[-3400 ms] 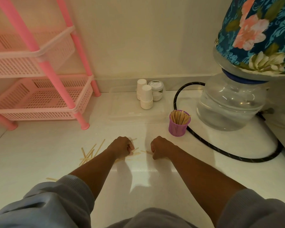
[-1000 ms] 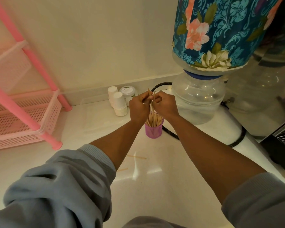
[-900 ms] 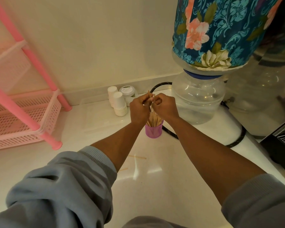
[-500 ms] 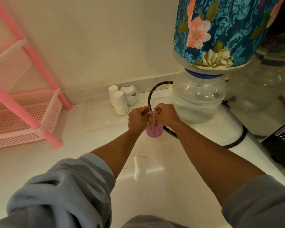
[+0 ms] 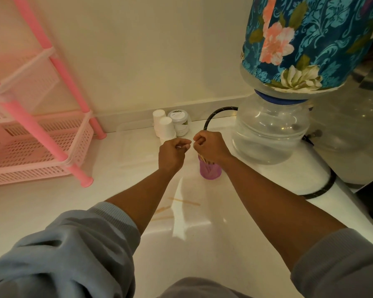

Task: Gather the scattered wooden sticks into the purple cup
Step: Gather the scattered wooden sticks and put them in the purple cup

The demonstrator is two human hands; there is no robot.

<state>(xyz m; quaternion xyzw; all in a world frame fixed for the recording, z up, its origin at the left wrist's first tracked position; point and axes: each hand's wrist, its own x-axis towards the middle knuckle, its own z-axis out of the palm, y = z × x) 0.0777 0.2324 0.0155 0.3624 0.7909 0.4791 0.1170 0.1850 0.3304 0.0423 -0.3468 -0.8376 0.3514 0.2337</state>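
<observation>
The purple cup (image 5: pixel 210 171) stands on the white counter, with a bundle of wooden sticks (image 5: pixel 205 159) upright in it. My right hand (image 5: pixel 211 147) hovers just above the cup's rim with its fingers curled and hides most of the stick tops. My left hand (image 5: pixel 172 153) is to the left of the cup, with fingers curled in and thumb against forefinger; I see no stick in it. A few loose wooden sticks (image 5: pixel 184 201) lie flat on the counter nearer to me, between my forearms, and part of them is hidden by my left arm.
A pink plastic rack (image 5: pixel 41 145) stands at the left. White paper cups (image 5: pixel 165 127) and a small jar (image 5: pixel 180 123) sit by the wall. A water bottle (image 5: pixel 269 130) under a floral cover (image 5: pixel 299 39) stands to the right, ringed by a black hose (image 5: pixel 319 191).
Both hands lowered the held sticks into the purple cup and have come apart; the left hand has moved away to the left. The view has shifted slightly.
</observation>
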